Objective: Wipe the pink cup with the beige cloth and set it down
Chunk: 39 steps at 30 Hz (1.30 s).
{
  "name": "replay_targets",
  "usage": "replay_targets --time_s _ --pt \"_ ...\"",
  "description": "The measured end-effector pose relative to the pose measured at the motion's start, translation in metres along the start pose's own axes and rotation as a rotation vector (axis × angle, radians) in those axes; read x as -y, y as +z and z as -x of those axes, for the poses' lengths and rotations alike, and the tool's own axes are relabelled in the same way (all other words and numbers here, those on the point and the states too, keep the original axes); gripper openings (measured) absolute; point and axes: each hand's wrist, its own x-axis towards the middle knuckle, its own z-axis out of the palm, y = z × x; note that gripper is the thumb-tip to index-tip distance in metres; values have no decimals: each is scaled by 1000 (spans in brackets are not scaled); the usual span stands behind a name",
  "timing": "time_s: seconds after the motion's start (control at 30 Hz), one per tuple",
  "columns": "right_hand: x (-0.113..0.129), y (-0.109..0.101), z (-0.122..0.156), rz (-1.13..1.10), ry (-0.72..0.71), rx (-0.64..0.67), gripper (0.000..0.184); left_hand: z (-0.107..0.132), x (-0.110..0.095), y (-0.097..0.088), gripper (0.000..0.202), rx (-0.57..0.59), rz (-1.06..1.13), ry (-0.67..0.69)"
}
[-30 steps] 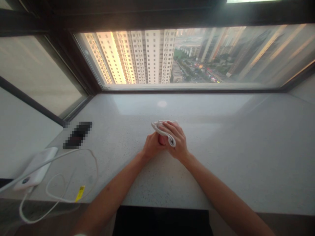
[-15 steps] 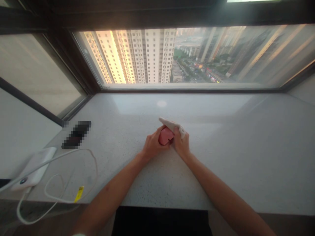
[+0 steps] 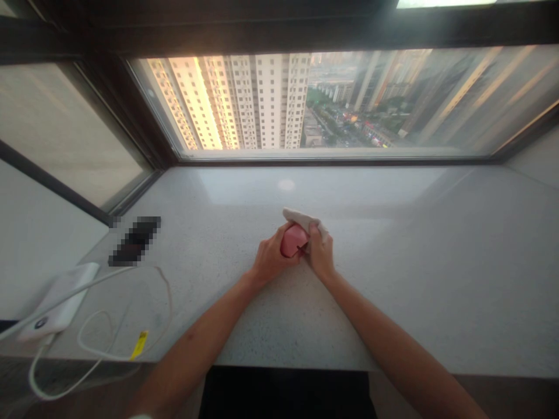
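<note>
My left hand [image 3: 269, 256] is closed around a small, rounded pink object [image 3: 294, 240] with a dark notch on its lower right side; its exact kind I cannot make out. Close against it on the right, my right hand [image 3: 321, 250] pinches a folded white cloth [image 3: 301, 217]. The cloth lies along the far side of the pink object and seems to touch it. Both hands are over the middle of the pale speckled sill [image 3: 393, 273]. My right fingertips are partly hidden behind the cloth and the object.
At the left, a white power bank [image 3: 61, 299] lies with a looping white cable [image 3: 168, 291] that bears a yellow tag [image 3: 139, 344]. A dark, pixelated item [image 3: 134, 241] rests behind it. A framed window [image 3: 271, 105] borders the sill's far side.
My right hand and the cloth have shifted slightly left, closer against the pink object. The cloth's right end is now more covered by the hand. My left hand keeps its hold.
</note>
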Motion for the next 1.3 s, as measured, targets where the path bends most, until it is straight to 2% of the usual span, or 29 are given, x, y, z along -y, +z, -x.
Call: replay_targets --time_s 0.1,0.2,0.33,0.47,0.6,0.67,0.73,0.77,0.83,0.9,0.93,0.97,1.0,1.03,1.1,1.17,1.2,1.23,1.3 --pt "-11 4 -1 -72 177 -48 52 0 -2 -1 73 9 18 28" --pt "-6 3 2 -68 152 -61 48 0 1 -2 72 42 72 33" --pt "10 -8 -1 53 -139 30 38 0 9 0 78 113 153 85" --pt "18 -23 -11 312 -461 196 44 -3 17 5 70 148 122 98" --pt "20 -28 -16 433 -627 385 52 -4 22 6 76 87 220 45" --pt "19 -27 -16 397 -671 450 52 -4 21 5 63 100 250 -28" --pt "16 -23 -15 308 -640 422 47 -3 16 3 48 133 229 -98" --pt "13 -21 -14 249 -571 369 44 -4 13 3 46 134 211 -114" --pt "6 -17 -13 116 -322 218 42 -5 6 2 53 98 193 -102" --pt "-1 -14 -12 13 -16 52 50 -6 1 1 59 66 192 -68" --pt "-2 -12 -11 -13 92 -15 56 -6 -1 0 60 58 193 -54" --pt "-1 -12 -10 -16 140 -56 58 -6 -1 0 62 55 194 -47" --pt "1 -11 -8 4 112 -60 57 -6 1 1 63 52 194 -49" --pt "5 -11 -6 45 17 -20 52 -6 3 1 63 54 194 -53" --pt "13 -11 -3 156 -293 154 39 -4 9 3 51 79 198 -58" --pt "19 -12 -1 247 -551 306 39 -3 14 4 37 113 200 -56" --pt "19 -12 -1 266 -598 324 39 -3 14 4 35 114 195 -56" --pt "17 -12 -2 260 -575 296 39 -3 14 5 39 101 184 -57" --pt "11 -13 -4 212 -374 143 38 -4 9 4 53 56 159 -55"
